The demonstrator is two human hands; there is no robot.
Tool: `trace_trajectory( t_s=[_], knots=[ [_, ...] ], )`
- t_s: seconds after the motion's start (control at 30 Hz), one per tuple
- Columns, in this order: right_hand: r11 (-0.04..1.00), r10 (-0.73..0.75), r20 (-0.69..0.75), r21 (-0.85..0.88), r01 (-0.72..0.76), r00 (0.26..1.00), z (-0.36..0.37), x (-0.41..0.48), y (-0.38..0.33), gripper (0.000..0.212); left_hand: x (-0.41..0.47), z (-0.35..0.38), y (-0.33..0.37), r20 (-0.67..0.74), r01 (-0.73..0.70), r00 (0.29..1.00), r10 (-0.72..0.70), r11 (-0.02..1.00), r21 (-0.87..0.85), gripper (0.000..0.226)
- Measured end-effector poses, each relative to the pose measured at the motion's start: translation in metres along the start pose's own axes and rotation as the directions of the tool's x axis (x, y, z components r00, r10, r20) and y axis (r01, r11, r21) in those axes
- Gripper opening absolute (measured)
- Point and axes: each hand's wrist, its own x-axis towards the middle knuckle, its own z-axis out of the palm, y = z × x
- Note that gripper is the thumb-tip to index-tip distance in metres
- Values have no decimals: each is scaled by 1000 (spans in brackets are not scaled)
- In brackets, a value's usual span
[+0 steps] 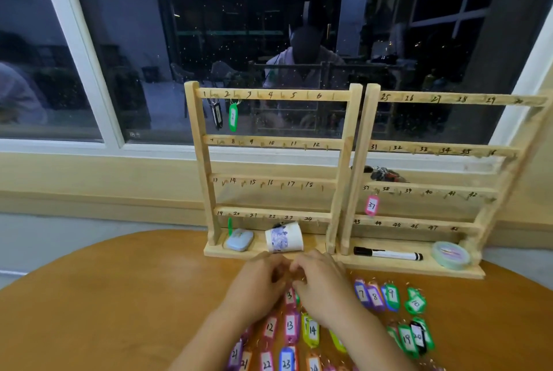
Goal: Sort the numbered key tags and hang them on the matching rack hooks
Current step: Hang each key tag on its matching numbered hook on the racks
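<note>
Two wooden racks stand at the table's far edge, the left rack numbered 1 to 24 and the right rack numbered 25 to 48. A black tag hangs on hook 1, a green tag on hook 2, a pink tag 37 on hook 37. Several coloured numbered tags lie in rows on the table. My left hand and my right hand meet just above the rows, both pinching the ring end of the pink tag 3.
On the left rack's base sit a small blue case and a tipped paper cup. A black marker and a tape roll lie on the right rack's base. A window is behind the racks.
</note>
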Motion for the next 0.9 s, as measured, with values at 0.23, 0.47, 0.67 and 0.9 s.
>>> trace_trajectory(
  t_s=[0.23, 0.47, 0.67, 0.9],
  knots=[
    [995, 36, 18, -93, -34, 999, 12, 4, 6, 20, 3, 9, -5, -27, -41, 999, 42, 999, 30, 18],
    [997, 50, -30, -58, -51, 998, 19, 7, 10, 16, 4, 12, -7, -116, 41, 992, -44, 999, -25, 5],
    [950, 68, -93, 311, -36, 993, 13, 13, 10, 8, 1, -6, 6, -182, 37, 976, -116, 921, -388, 13],
    [792, 52, -166, 607, 61, 985, -20, 6, 0, 16, -8, -31, 30, -186, -44, 972, -142, 670, -741, 14]
  ],
)
